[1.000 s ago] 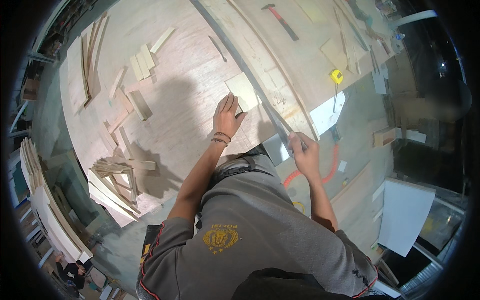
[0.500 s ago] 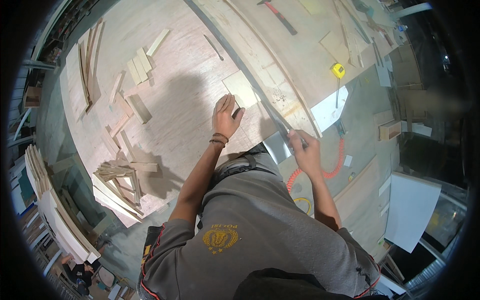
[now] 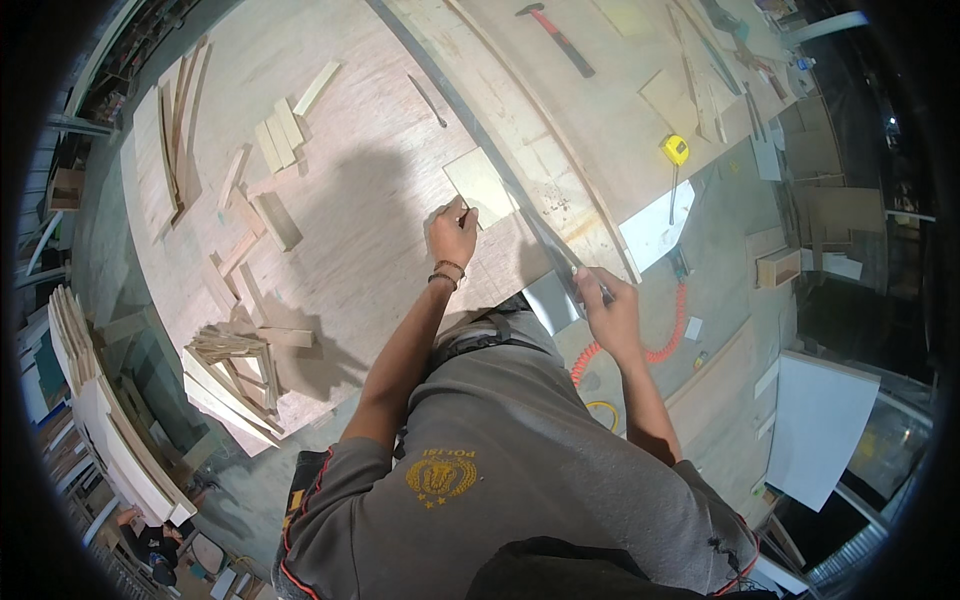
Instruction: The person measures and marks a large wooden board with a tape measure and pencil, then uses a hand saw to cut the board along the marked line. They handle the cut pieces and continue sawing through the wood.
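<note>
A small pale square of plywood (image 3: 490, 190) lies on the large plywood sheet (image 3: 360, 110), its right side against a long grey metal strip (image 3: 521, 193). My left hand (image 3: 452, 240) is closed at the square's near left corner. Its fingers pinch something small and dark, too little of which shows to name. My right hand (image 3: 608, 312) is closed around the near end of the metal strip, by the sheet's front edge. Beyond the square, a slim dark rod-like tool (image 3: 428, 102) rests on the sheet.
Cut wood strips (image 3: 278, 140) and a stacked pile (image 3: 235, 360) occupy the left side. Right of the metal strip runs a long pale board (image 3: 530, 120), with a red-handled hammer (image 3: 560, 45) and yellow tape measure (image 3: 675, 150) beyond. An orange coiled hose (image 3: 665, 350) hangs near my right arm.
My left hand, flat with fingers stretched over the square's corner before, has curled into a pinch and drawn slightly back. The right hand has shifted only a little toward me.
</note>
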`<control>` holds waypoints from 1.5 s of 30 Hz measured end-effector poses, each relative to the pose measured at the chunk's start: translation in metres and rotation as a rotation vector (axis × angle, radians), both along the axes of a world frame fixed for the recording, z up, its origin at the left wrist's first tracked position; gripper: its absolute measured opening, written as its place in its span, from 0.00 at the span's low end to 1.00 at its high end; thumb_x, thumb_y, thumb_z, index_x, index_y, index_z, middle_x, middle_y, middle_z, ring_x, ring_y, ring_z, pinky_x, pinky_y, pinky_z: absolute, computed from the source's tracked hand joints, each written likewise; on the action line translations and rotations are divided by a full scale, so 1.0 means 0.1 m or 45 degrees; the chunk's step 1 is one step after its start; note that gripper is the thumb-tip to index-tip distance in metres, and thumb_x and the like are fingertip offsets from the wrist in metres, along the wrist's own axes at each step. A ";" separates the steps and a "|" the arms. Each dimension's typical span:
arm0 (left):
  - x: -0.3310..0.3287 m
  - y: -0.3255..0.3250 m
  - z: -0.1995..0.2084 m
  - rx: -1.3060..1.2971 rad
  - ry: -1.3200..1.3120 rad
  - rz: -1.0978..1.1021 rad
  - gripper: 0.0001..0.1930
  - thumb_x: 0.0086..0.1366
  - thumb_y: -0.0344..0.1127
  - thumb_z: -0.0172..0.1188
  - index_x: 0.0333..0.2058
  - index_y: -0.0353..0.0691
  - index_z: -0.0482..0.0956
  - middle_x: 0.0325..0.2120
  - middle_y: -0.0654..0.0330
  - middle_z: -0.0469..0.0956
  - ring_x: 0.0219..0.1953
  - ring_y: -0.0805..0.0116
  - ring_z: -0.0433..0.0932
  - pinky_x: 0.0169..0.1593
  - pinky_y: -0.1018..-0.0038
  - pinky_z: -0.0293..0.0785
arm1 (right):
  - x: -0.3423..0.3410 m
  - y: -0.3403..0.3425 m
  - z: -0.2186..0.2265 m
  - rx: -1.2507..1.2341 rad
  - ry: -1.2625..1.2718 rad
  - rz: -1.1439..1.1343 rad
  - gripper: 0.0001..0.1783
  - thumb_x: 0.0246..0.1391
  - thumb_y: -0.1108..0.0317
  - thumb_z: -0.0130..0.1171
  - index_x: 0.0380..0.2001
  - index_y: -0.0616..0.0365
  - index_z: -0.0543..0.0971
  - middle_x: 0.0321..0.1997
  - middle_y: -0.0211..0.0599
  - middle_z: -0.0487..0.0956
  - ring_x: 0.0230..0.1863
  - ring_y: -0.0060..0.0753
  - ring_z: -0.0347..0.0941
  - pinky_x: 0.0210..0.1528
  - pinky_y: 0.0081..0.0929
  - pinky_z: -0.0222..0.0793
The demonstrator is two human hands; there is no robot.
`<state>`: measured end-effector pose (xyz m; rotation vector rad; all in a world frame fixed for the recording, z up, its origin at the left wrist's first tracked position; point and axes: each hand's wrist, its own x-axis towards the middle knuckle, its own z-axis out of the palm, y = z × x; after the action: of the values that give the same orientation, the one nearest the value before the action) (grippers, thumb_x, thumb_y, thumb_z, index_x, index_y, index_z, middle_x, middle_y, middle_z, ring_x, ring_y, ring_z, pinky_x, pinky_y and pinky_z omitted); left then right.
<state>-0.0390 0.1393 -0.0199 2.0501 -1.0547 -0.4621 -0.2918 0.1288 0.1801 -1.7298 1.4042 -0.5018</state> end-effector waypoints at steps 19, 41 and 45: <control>-0.04 0.27 0.05 -0.111 0.288 0.054 0.18 0.66 0.38 0.68 0.49 0.31 0.85 0.32 0.48 0.87 0.33 0.52 0.85 0.41 0.63 0.80 | -0.07 -0.26 0.24 0.110 -0.100 -0.070 0.25 0.74 0.52 0.56 0.39 0.66 0.85 0.26 0.30 0.81 0.30 0.21 0.72 0.36 0.25 0.68; 0.11 -0.21 -0.25 -0.085 0.391 0.290 0.07 0.61 0.36 0.70 0.33 0.40 0.85 0.27 0.52 0.84 0.33 0.50 0.82 0.39 0.57 0.76 | 0.30 -0.22 0.01 0.072 0.115 0.067 0.27 0.72 0.50 0.57 0.42 0.69 0.85 0.24 0.49 0.81 0.26 0.38 0.79 0.35 0.38 0.73; 0.26 -0.34 -0.32 -0.093 0.365 0.378 0.07 0.60 0.37 0.71 0.34 0.42 0.87 0.28 0.55 0.86 0.34 0.50 0.83 0.42 0.57 0.78 | 0.43 -0.33 -0.04 0.046 0.142 0.079 0.26 0.72 0.51 0.56 0.44 0.69 0.84 0.28 0.60 0.82 0.31 0.51 0.82 0.39 0.44 0.74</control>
<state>-0.0135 0.1054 -0.0518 1.9625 -0.5786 -0.5345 -0.2484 0.0959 0.1756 -1.7895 1.4233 -0.3488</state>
